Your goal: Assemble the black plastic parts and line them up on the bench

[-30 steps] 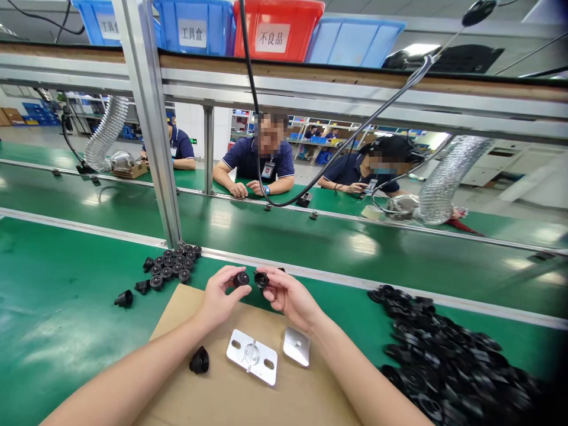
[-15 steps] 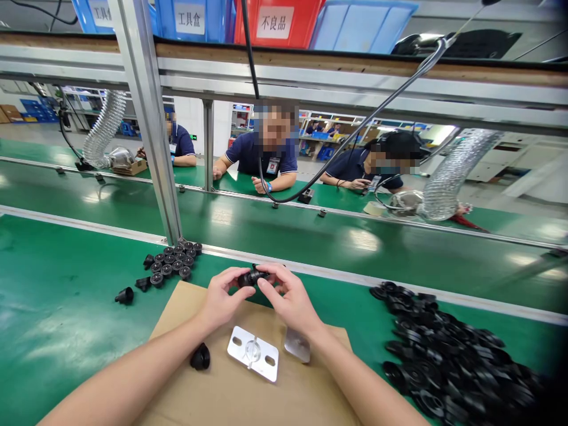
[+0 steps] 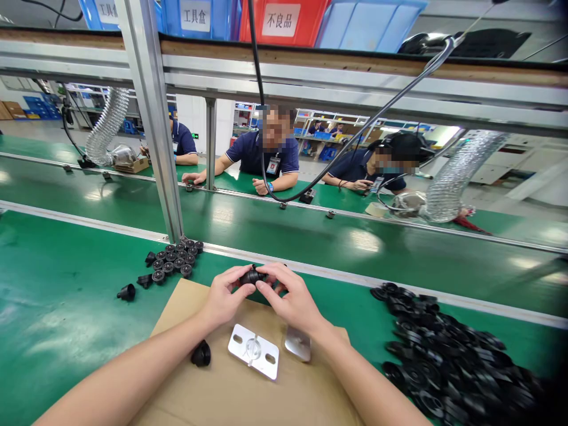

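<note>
Between my left hand (image 3: 228, 296) and my right hand (image 3: 286, 296) is a black round plastic part (image 3: 252, 276), gripped from both sides by fingers and thumbs. Its right end is partly hidden by my right fingers. Below my hands, a silver metal plate (image 3: 261, 361) with two slots and a round recess lies on brown cardboard (image 3: 213, 396). A smaller metal block (image 3: 297, 344) sits beside it, under my right wrist. Near my left forearm rests a black cup-shaped part (image 3: 201, 354).
Rows of black cup-shaped parts (image 3: 178, 260) stand at the left by a metal post (image 3: 153, 118). A large heap of black round parts (image 3: 452, 355) covers the right side. Co-workers sit across the green bench; a black cable (image 3: 319, 174) hangs ahead.
The camera view has shifted slightly. Both hands keep hold of the black part in nearly the same pose. Across the bench, a co-worker's hand has reached out toward the rail.
</note>
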Demonstrator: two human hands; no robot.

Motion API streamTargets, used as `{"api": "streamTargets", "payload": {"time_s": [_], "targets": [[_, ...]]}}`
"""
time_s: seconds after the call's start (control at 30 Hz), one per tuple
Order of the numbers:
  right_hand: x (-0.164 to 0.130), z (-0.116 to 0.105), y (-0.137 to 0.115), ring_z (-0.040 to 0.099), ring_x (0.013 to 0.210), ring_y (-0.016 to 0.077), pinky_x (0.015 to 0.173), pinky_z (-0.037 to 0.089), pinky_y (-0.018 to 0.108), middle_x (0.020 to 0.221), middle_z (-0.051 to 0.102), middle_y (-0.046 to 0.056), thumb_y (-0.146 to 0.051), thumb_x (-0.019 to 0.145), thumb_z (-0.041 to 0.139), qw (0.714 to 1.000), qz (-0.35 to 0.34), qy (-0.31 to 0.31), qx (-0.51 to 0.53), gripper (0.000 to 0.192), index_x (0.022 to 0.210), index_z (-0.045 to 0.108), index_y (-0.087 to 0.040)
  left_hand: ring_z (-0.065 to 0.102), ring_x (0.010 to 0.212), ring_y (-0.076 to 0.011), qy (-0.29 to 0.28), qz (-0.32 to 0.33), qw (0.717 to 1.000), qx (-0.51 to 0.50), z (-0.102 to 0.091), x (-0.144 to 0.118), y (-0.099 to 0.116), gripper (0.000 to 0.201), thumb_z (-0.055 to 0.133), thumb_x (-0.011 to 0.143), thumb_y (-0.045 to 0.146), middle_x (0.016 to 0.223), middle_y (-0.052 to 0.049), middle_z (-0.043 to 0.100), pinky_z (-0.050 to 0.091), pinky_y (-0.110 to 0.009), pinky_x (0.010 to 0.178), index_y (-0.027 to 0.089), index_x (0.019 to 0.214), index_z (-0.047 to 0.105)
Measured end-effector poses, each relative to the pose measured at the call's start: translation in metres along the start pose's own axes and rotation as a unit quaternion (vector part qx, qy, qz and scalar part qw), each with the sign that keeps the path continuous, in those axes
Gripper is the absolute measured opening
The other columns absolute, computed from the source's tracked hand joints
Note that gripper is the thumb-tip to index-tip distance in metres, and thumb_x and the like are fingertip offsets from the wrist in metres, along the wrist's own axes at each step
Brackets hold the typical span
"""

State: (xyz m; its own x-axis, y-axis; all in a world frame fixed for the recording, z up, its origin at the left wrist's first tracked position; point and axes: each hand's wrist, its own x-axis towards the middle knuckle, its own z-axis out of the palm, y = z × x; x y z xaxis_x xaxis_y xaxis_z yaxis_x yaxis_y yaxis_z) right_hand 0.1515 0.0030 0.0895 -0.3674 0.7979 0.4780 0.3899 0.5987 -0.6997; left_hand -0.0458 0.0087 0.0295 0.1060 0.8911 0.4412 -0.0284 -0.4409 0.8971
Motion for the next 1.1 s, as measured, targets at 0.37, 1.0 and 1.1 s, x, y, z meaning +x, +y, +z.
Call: {"api": "streamTargets", "payload": {"time_s": [0.37, 1.0, 1.1], "targets": [[0.003, -0.008, 0.001, 0.069, 0.086, 0.0226, 0.059, 0.056, 0.032, 0.117, 0.072, 0.010, -0.031, 0.098, 0.067, 0.999, 0.011, -0.037, -0.012, 0.022, 0.120, 0.072, -0.028, 0.073, 0.113, -0.0291, 0.003, -0.043, 0.998, -0.043, 0.001, 0.004, 0.001, 0.040, 0.081, 0.083, 0.026, 0.123, -0.012, 0.078, 0.062, -0.044, 0.100, 0.019, 0.121, 0.079], [0.005, -0.021, -0.005, 0.063, 0.070, 0.0195, 0.063, 0.043, 0.031, 0.085, 0.074, 0.004, -0.038, 0.100, 0.062, 0.978, 0.030, -0.141, -0.150, 0.017, 0.105, 0.070, -0.024, 0.072, 0.108, -0.0273, -0.042, -0.019, 0.999, 0.025, -0.002, 0.000, 0.002, 0.039, 0.082, 0.082, 0.019, 0.117, -0.010, 0.079, 0.060, -0.042, 0.098, 0.023, 0.120, 0.080], [0.005, -0.019, -0.006, 0.057, 0.061, 0.0185, 0.059, 0.033, 0.032, 0.066, 0.065, 0.003, -0.044, 0.107, 0.049, 0.964, 0.040, -0.141, -0.222, 0.043, 0.073, 0.063, -0.022, 0.072, 0.106, -0.0269, -0.060, -0.018, 0.997, 0.034, -0.002, 0.000, 0.003, 0.039, 0.083, 0.081, 0.019, 0.114, -0.009, 0.079, 0.060, -0.040, 0.094, 0.024, 0.120, 0.081]]}}
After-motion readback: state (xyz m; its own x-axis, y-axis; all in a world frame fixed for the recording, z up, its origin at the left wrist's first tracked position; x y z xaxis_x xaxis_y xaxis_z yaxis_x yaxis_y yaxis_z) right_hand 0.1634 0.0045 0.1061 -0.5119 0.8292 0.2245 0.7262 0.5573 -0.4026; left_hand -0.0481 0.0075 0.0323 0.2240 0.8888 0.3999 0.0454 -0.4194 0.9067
